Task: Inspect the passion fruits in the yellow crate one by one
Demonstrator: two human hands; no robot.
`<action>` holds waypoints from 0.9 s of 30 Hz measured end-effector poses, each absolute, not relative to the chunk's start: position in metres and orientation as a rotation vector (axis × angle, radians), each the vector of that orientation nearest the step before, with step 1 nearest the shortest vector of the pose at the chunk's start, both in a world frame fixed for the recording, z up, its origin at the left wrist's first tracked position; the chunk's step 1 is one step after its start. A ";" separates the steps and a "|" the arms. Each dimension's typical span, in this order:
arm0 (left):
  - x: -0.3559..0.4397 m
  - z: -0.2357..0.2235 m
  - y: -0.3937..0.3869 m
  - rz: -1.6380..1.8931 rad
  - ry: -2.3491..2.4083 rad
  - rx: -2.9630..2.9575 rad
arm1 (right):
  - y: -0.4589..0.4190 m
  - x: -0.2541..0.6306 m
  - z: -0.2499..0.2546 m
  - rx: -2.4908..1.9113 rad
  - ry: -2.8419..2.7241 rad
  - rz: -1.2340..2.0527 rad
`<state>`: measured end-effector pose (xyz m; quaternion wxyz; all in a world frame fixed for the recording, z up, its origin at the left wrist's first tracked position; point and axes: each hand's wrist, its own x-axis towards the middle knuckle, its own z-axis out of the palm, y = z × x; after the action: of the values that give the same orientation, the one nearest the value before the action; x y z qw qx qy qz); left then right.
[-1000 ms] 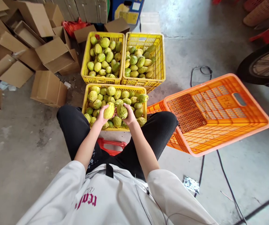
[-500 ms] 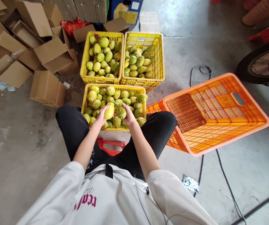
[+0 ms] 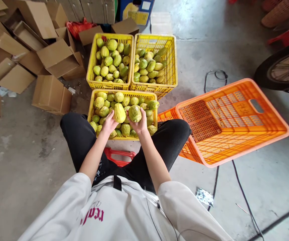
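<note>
My left hand (image 3: 110,124) is closed around the side of a yellow papaya (image 3: 119,113). In my right hand (image 3: 141,125) sits a greener papaya (image 3: 134,113), its end turned up toward me. Both fruits are held side by side, a small gap between them, above the near yellow crate (image 3: 155,117). That crate is filled with more green-yellow papayas (image 3: 99,102). Parts of my fingers are hidden beneath the fruit.
Two more yellow crates of papayas, left (image 3: 89,72) and right (image 3: 175,60), stand behind. A tilted orange crate (image 3: 245,154) lies at my right knee. Cardboard boxes (image 3: 51,93) are piled left. A red stool (image 3: 119,156) shows between my legs; a wheel (image 3: 262,70) is far right.
Both papayas have been turned in my hands and now show different faces. The right one has shifted slightly up and to the right. The crates have not moved.
</note>
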<state>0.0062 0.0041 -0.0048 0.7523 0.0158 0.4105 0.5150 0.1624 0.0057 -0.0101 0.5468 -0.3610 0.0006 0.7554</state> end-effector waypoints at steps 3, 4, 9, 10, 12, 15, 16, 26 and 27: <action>0.008 -0.007 0.000 1.103 0.901 0.044 | 0.005 0.162 -0.014 -0.893 0.012 1.790; 0.009 -0.008 -0.001 1.093 0.905 0.046 | 0.004 0.161 -0.015 -0.903 0.012 1.786; 0.011 -0.007 -0.002 1.078 0.958 0.025 | 0.002 0.157 -0.015 -0.923 -0.050 1.812; 0.011 -0.007 -0.001 1.076 0.967 0.012 | 0.002 0.156 -0.014 -0.925 -0.059 1.827; 0.011 -0.008 0.000 1.073 0.974 -0.008 | 0.002 0.155 -0.012 -0.925 -0.052 1.836; 0.008 -0.008 0.001 1.052 0.957 -0.005 | 0.003 0.156 -0.011 -0.919 -0.020 1.803; 0.008 -0.008 0.001 1.035 0.956 0.001 | 0.003 0.156 -0.010 -0.920 -0.012 1.790; 0.016 -0.007 0.002 0.847 1.167 -0.032 | 0.001 0.151 -0.020 -1.045 -0.090 1.698; 0.016 -0.007 0.002 0.842 1.180 -0.031 | 0.001 0.151 -0.022 -1.051 -0.108 1.693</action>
<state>0.0159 0.0017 -0.0071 0.7485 -0.0143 0.5396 0.3852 0.1506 0.0009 -0.0218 0.5421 -0.4426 -0.0457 0.7129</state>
